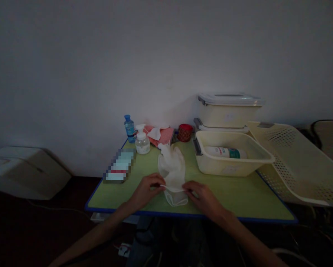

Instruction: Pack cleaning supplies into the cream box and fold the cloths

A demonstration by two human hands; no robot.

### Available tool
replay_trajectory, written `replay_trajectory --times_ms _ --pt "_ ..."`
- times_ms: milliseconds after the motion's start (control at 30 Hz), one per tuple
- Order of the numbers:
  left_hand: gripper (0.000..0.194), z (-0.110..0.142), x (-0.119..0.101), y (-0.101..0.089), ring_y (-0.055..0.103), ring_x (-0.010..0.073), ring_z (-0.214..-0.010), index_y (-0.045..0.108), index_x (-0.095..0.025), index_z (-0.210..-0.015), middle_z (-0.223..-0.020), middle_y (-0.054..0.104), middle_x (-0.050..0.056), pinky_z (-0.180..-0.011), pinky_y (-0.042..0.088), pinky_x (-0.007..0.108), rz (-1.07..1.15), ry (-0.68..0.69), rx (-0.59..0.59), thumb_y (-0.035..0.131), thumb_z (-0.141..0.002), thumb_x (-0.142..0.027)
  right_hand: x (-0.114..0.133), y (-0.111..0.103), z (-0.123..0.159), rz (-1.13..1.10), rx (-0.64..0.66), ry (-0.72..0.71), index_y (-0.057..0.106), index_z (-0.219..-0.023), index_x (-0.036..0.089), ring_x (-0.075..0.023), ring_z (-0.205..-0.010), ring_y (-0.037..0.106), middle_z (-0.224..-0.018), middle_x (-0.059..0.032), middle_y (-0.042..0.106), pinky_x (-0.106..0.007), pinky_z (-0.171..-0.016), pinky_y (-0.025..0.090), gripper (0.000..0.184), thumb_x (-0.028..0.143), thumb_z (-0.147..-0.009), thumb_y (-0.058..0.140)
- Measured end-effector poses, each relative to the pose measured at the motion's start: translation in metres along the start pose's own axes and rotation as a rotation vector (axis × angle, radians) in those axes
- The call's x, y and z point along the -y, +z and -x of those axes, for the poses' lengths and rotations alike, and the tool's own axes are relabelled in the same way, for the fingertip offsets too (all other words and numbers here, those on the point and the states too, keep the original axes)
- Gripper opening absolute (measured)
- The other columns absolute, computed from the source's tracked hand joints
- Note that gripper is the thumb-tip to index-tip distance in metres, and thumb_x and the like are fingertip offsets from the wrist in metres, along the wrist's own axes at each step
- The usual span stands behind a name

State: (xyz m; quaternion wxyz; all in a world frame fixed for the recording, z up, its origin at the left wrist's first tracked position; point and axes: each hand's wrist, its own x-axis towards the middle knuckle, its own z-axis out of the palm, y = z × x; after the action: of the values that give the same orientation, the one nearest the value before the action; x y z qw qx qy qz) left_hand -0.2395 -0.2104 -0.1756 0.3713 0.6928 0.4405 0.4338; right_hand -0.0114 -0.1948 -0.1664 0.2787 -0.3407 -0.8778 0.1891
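A white rubber glove (172, 168) lies flat on the green table (238, 198), its fingers pointing away from me. My left hand (146, 190) pinches the cuff on its left side. My right hand (202, 196) pinches the cuff on its right side. Both hands rest near the table's front edge, fingers curled onto the glove's opening.
At the back stand a blue bottle (129, 128), a pump bottle (142, 141), a red cloth (160, 135) and a small red cup (185, 132). A cream tub (233, 163) holds a lying bottle (224, 152); lidded boxes (229, 109) stand behind it. A perforated basket (297, 163) sits right.
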Motion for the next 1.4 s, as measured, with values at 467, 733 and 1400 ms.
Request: replay_trajectory --times_ms 467,733,1400 --pt "0.012 0.018 0.0 0.01 0.059 0.015 -0.078 0.064 -0.013 -0.075 -0.079 0.065 0.005 -0.072 0.043 0.023 -0.132 -0.07 0.089 0.054 -0.078 -0.02 -0.004 0.022 0.024 -0.288 -0.043 0.146 0.057 -0.097 0.017 -0.0144 -0.068 0.056 -0.087 -0.0065 0.062 -0.026 -0.061 0.047 0.024 0.014 -0.073 0.055" --pt "0.013 0.017 -0.006 0.008 0.062 0.0149 -0.081 0.062 -0.017 -0.083 -0.085 0.068 0.003 -0.074 0.044 0.022 -0.217 -0.216 0.181 0.05 -0.078 -0.016 -0.001 0.022 0.025 -0.261 -0.073 0.15 0.053 -0.081 0.018 -0.0154 -0.077 0.059 -0.088 -0.0065 0.062 -0.028 -0.069 0.047 0.01 0.011 -0.078 0.047" --pt "0.015 0.024 -0.012 0.017 0.057 0.0158 -0.088 0.061 -0.018 -0.089 -0.092 0.062 0.002 -0.079 0.043 0.024 -0.507 -0.089 0.188 0.056 -0.075 -0.014 0.005 0.018 0.02 -0.147 0.054 0.19 0.065 -0.092 0.015 -0.0182 -0.089 0.06 -0.106 -0.0127 0.057 -0.03 -0.075 0.052 0.024 0.007 -0.076 0.049"
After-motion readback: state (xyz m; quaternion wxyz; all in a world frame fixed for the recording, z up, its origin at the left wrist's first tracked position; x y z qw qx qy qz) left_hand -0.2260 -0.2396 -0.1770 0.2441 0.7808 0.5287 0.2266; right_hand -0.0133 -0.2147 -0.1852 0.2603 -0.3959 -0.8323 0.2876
